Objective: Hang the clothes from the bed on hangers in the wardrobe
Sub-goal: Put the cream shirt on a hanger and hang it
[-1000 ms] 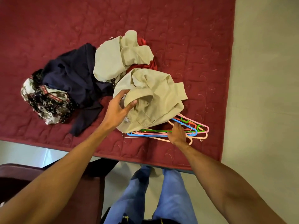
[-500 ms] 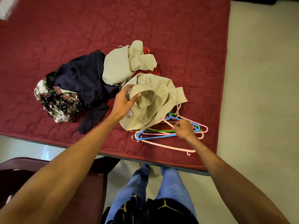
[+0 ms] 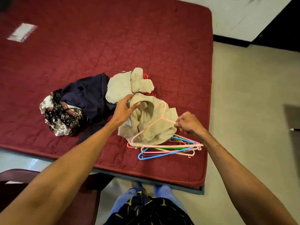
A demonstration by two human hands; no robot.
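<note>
Right hand (image 3: 188, 123) is pinching a pink hanger (image 3: 162, 117); left hand (image 3: 124, 109) is gripping the beige shirt (image 3: 162, 130). Next, I think, hanger goes inside.

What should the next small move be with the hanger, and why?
Probably slide one arm of the pink hanger into the neck of the beige shirt: the right hand pinches the hanger above it, and the left hand grips the shirt.
</note>
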